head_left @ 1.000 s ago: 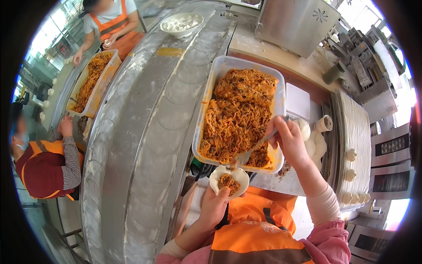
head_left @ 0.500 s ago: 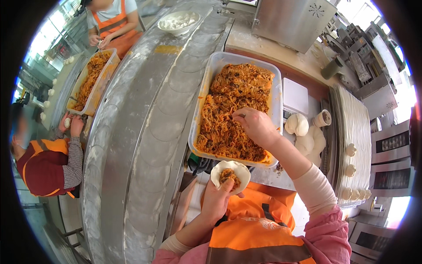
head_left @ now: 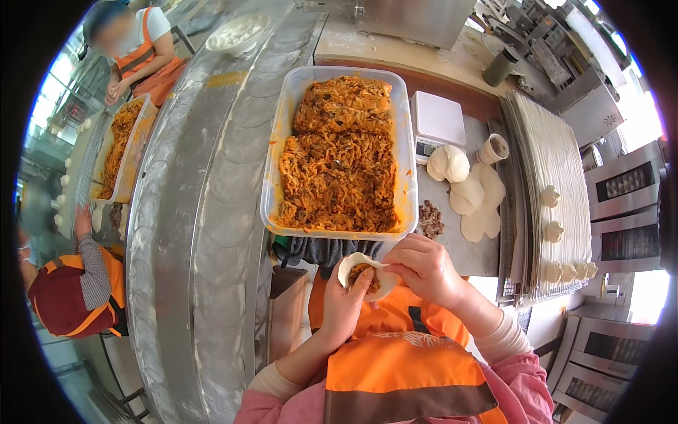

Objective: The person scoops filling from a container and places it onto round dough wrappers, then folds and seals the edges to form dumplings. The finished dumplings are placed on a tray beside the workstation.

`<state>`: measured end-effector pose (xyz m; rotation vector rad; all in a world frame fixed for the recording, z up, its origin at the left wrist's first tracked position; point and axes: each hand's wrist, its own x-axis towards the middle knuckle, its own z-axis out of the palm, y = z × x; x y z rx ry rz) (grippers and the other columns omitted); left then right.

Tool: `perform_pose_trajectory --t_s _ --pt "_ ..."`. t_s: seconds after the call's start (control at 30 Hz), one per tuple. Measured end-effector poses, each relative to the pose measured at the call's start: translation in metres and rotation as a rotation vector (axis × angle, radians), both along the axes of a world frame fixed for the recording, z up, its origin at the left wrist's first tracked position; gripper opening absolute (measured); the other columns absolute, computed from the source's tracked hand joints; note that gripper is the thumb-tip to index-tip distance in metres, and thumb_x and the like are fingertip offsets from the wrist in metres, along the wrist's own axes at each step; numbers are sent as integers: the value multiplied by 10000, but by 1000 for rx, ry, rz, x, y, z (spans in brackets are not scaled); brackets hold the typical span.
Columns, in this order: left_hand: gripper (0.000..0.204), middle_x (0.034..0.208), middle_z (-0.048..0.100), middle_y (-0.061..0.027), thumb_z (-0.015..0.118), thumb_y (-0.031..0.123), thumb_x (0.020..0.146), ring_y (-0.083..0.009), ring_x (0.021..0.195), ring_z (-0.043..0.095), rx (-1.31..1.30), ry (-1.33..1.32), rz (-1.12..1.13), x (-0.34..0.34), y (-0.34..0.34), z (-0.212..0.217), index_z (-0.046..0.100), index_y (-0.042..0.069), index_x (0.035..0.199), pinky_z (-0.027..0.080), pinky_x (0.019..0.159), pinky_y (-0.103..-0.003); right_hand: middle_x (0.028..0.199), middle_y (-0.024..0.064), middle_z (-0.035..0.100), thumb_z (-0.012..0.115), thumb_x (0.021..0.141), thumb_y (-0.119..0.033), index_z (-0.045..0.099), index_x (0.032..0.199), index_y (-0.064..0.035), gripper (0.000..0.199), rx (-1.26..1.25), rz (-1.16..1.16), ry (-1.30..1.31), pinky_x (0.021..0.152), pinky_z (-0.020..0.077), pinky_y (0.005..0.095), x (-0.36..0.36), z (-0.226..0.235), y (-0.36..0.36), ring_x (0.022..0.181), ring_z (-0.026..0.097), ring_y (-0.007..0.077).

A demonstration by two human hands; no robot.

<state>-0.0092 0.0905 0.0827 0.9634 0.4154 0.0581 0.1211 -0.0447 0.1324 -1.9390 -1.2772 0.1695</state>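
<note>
Below tub, at 6 o'clock: dough wrapper with filling cupped in left hand; right hand at wrapper's 3 o'clock, fingertips pinching its rim, touching.

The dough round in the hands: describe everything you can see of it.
The dough round is a small, pale, thin disc of soft-looking dough, cupped like a shallow bowl in the left hand. A dab of orange-brown shredded filling sits in its middle, under the left thumb. The right hand pinches its upper right edge, folding it inward. It is held in the air over an orange apron, just below the near rim of the big clear tub.
</note>
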Motion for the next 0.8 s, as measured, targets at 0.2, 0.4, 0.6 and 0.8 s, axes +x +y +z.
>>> perform_pose_trajectory --t_s 0.2,0.4,0.6,0.8 --pt "285 966 616 -38 598 173 961 -75 769 601 204 -7 -213 0 -4 -5 535 17 1191 511 507 -225 872 96 630 714 798 -36 645 932 -15 152 -77 -84 411 662 492 325 -8 -5 -12 765 612 242" --pt "242 952 608 -38 562 180 980 -105 744 609 -101 84 -276 3 1 -13 550 24 1164 495 483 -230 854 78 612 703 779 -32 640 911 -28 146 -31 111 -72 701 477 357 0 4 -21 792 581 258" --pt "254 996 629 -45 573 130 967 -106 797 627 132 158 -487 5 8 -10 541 25 1196 514 494 -227 898 76 592 700 773 -67 628 946 -48 189 -133 178 -68 717 464 393 -1 0 -24 803 569 275" --pt "287 1054 624 -36 600 94 945 -109 959 607 145 24 -528 12 15 -18 541 41 1221 508 815 -262 891 68 582 686 804 -109 611 957 -50 180 -155 77 153 776 446 364 -8 -6 -17 860 591 268"
